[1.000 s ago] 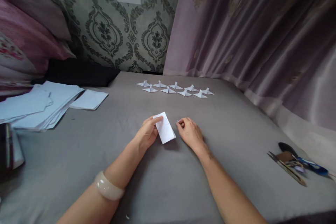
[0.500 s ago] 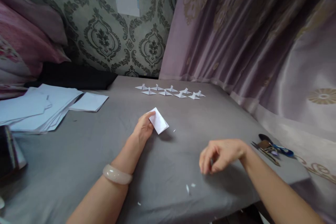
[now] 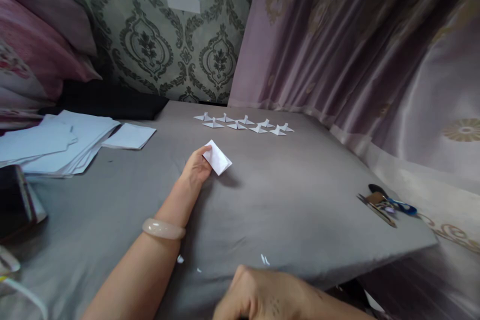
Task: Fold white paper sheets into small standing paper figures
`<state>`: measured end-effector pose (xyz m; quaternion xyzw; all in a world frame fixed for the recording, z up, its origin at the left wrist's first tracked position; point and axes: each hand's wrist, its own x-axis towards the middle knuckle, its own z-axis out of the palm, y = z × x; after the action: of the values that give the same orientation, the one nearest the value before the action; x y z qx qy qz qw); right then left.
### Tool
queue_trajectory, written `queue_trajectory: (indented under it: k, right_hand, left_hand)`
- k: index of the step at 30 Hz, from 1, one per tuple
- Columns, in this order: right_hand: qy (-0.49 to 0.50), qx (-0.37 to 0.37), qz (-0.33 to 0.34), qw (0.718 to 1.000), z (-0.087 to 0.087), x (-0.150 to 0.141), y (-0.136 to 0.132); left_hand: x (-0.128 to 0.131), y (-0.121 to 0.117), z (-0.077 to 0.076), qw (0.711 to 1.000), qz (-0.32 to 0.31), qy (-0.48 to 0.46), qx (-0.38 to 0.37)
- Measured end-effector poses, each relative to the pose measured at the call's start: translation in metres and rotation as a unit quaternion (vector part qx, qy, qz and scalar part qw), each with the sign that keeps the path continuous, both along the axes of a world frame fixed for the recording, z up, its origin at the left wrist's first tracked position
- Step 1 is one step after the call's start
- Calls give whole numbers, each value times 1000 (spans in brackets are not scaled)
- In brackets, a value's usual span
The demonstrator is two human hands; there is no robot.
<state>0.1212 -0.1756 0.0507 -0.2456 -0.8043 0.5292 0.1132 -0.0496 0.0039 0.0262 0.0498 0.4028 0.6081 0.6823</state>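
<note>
My left hand (image 3: 195, 166) rests on the grey cloth and pinches a folded white paper (image 3: 216, 157), lifted at one end. A pale bangle (image 3: 163, 228) circles that wrist. My right hand (image 3: 262, 295) is low at the near edge, seen from the back, its fingers curled under and hidden. Several small folded paper shapes (image 3: 243, 123) lie in two rows farther back. Tiny paper scraps (image 3: 264, 259) lie just beyond my right hand.
A stack of white sheets (image 3: 56, 140) lies at the left. Scissors and small tools (image 3: 386, 204) sit near the right edge of the grey surface (image 3: 300, 190). A purple curtain (image 3: 356, 50) hangs on the right, patterned wallpaper behind. A dark object (image 3: 15, 200) sits at far left.
My right hand left the paper and pulled back toward me, down to the near edge. My left hand kept the folded paper, now tilted up more.
</note>
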Motion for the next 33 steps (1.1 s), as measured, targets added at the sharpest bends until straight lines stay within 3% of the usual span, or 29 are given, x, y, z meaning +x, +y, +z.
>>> queue_trajectory:
  k: [2,4,6,7,8,10,11,12,14,16,17,19,21,23,26,29,31,33]
  right_hand:
    - [-16,158,-94,983,-5,11,-9]
    - [-86,305,-241,917,-18,24,-13]
    - [-171,345,-353,853,-30,33,-22]
    - [-175,346,-355,851,-33,33,-28]
    - [-159,329,-306,879,-33,30,-33]
    - [-45,285,-66,955,-28,16,-41]
    - [14,277,19,961,-25,8,-41]
    - [27,277,0,961,-22,0,-40]
    - [7,343,-155,926,-22,-15,-34]
    - [-70,345,-261,899,-25,-24,-33]
    - [-72,340,-240,906,-26,-26,-35]
    - [-26,305,-60,950,-26,-29,-41]
    - [-3,297,-6,955,-24,-29,-45]
    - [-9,296,-13,955,-22,-20,-41]
    - [-103,315,-40,943,-24,24,-30]
    - [-269,215,-51,938,-24,111,-31]
    - [-405,146,-68,900,-17,171,-38]
    - [-509,136,-118,842,-6,211,-40]
  left_hand:
    - [0,1,-3,1000,-1,-4,6]
    - [3,3,-7,1000,-2,-8,13]
    - [7,6,-11,1000,-2,-10,18]
    - [8,7,-13,1000,0,-9,22]
    - [9,8,-15,1000,4,-7,26]
    - [9,10,-18,999,4,2,38]
    - [8,10,-19,999,-3,6,45]
    - [7,9,-19,999,-12,11,51]
    - [3,7,-20,997,-32,19,61]
    - [-1,5,-21,996,-48,25,70]
    - [-2,4,-21,995,-55,26,75]
    - [-4,3,-22,994,-63,30,84]
    - [-5,3,-24,993,-68,35,93]
    - [-6,3,-26,991,-75,38,101]
    - [-8,2,-29,990,-82,38,106]
    - [-7,2,-31,990,-79,38,109]
    - [-6,3,-31,991,-73,45,104]
    - [-3,4,-30,992,-70,54,88]
